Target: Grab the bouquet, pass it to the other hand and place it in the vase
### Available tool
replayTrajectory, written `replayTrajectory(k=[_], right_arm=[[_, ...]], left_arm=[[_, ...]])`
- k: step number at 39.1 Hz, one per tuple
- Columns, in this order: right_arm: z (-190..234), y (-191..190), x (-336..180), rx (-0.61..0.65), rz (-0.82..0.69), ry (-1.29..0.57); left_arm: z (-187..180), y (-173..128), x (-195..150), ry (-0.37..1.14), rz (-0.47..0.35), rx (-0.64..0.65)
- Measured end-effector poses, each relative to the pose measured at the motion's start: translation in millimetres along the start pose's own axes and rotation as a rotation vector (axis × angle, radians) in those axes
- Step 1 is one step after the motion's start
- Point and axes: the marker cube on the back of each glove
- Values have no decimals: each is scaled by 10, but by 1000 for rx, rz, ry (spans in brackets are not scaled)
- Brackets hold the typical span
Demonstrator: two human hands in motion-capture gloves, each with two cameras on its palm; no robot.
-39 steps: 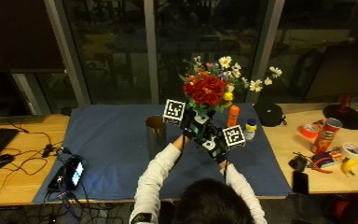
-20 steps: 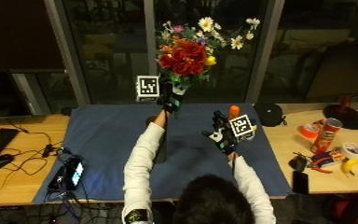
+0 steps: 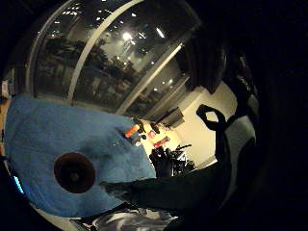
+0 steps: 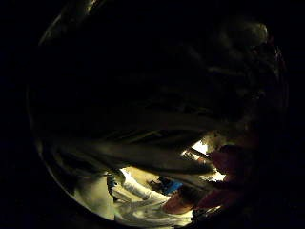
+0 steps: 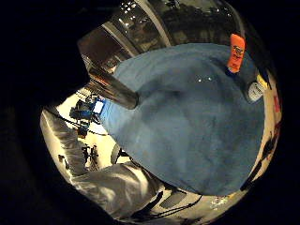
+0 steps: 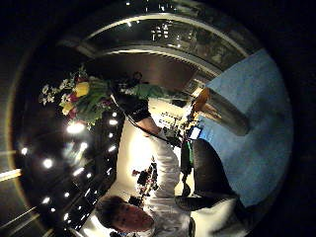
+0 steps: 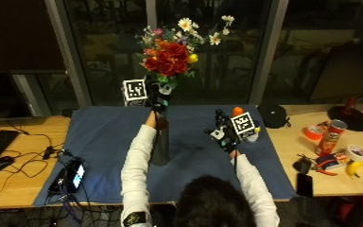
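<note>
Black-gloved, the left hand is raised over the blue cloth, its fingers curled round the stems of the bouquet, which stands upright in the air at 12 o'clock from the vase, its stems just above the vase's mouth. The right hand hovers at 3 o'clock from the vase, well apart from the bouquet, fingers relaxed and holding nothing. The dark vase stands on the cloth on the wooden tabletop. An orange bottle stands just beyond the right hand. At 3 o'clock on the tabletop lie a crisp can and a banana.
</note>
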Motion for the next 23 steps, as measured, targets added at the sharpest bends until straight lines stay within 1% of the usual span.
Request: replayTrajectory(k=[7, 12, 19, 21, 23], right_arm=[[19, -2, -48, 8, -8, 1], [39, -92, 136, 8, -9, 15], [96, -63, -4, -19, 22, -29], [121, -60, -9, -27, 43, -44], [143, -91, 85, -31, 48, -46]], left_arm=[[-96, -60, -285, -18, -17, 36], [-143, -52, -496, -6, -92, 37], [-182, -52, -1006, -13, -112, 31], [-202, 36, -1234, -22, -155, -14], [-248, 251, -1455, -34, -255, -121]])
